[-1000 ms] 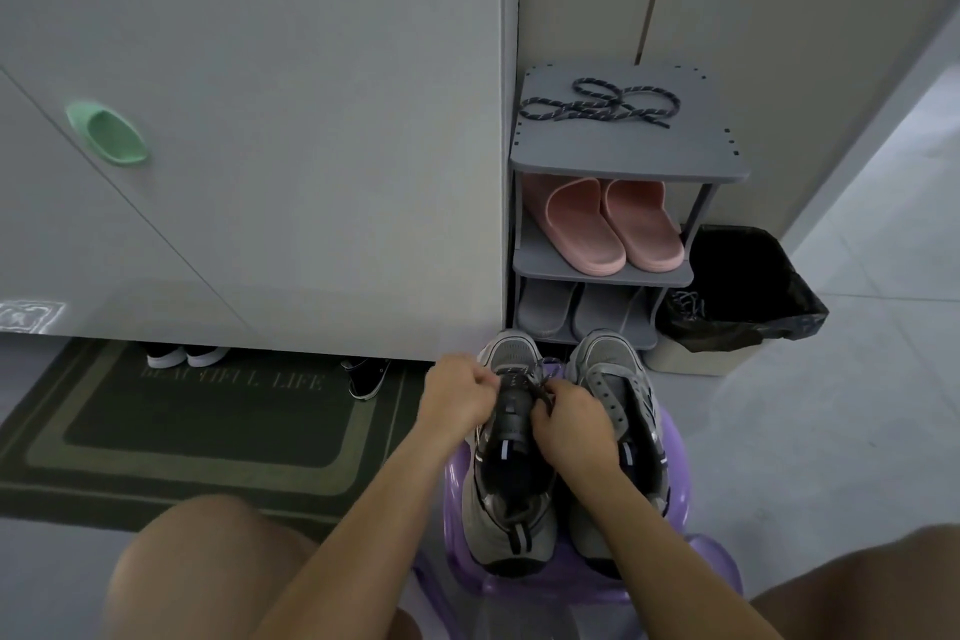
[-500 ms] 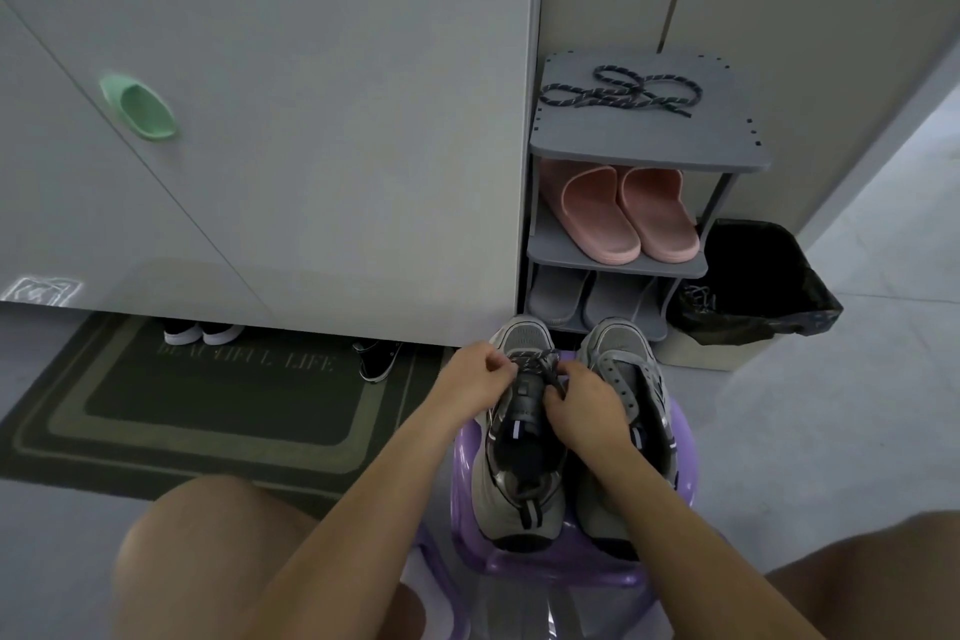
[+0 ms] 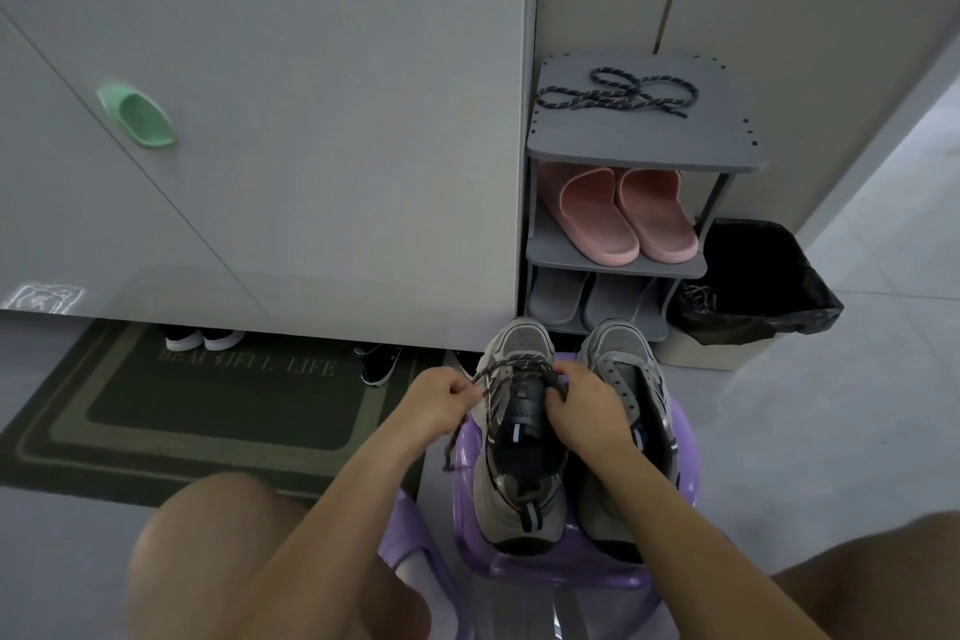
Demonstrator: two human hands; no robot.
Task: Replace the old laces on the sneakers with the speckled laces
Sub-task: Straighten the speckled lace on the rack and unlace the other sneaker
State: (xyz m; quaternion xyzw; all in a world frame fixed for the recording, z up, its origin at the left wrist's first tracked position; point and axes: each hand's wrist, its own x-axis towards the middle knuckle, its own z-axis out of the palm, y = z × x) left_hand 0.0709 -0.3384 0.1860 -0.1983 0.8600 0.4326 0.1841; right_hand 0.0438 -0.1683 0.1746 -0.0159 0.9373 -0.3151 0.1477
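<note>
From my feed I see the left hand [image 3: 441, 405] and right hand [image 3: 582, 413] bare, a bare forearm [image 3: 332, 509] running back behind each wrist, and a bare rounded knee [image 3: 218, 535] outboard of each hand.

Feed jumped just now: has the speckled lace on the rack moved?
No: the speckled lace lies in the same loops atop the shoe rack.

Btwn fingers [image 3: 458, 387], lace [image 3: 511, 369]: dark w/ pale specks. Under them, sneakers [image 3: 519, 483]: grey, blk tongue. Below, stool [image 3: 687, 439]: purple. Beyond fingers, slippers [image 3: 623, 216]: pink. Left of them, mat [image 3: 208, 413]: dk green, lighter stripes.
</note>
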